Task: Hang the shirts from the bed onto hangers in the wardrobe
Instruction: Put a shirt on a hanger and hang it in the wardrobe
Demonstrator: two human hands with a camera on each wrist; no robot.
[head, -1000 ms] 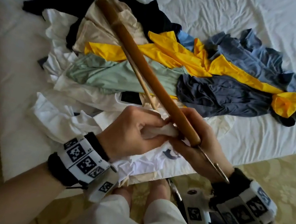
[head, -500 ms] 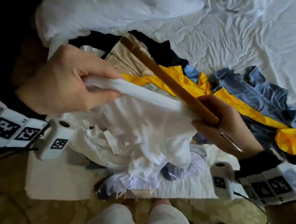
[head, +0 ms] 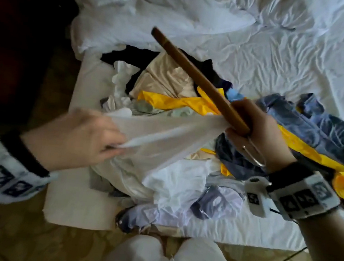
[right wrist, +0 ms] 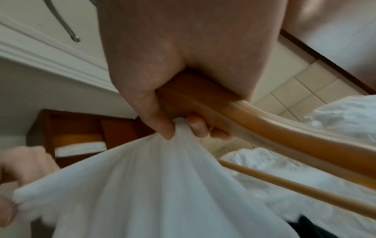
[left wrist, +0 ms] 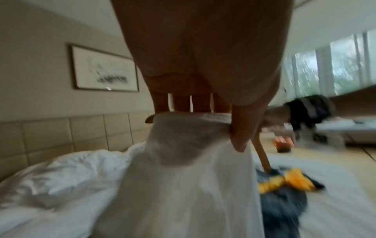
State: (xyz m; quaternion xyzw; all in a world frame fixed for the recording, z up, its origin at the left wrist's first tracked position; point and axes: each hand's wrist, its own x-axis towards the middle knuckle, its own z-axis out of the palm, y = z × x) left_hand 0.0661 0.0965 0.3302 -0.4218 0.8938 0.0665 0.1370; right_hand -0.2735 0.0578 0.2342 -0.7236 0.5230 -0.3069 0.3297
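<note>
Room: bedroom; rumpled white bed [head: 284, 64]; framed picture [left wrist: 104, 70] on wall, its marks too blurred to read
White shirt [head: 165, 138]: thin, sheer; stretched taut above pile of shirts [head: 192, 102]
Left hand [head: 78, 137]: fingers pinch shirt edge
Right hand [head: 260, 135]: fingers grip wooden hanger [head: 197, 76] and shirt

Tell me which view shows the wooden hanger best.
The head view: the wooden hanger shows almost whole, bar to metal hook. The right wrist view shows only the gripped middle and one arm; the left wrist view shows a sliver.
</note>
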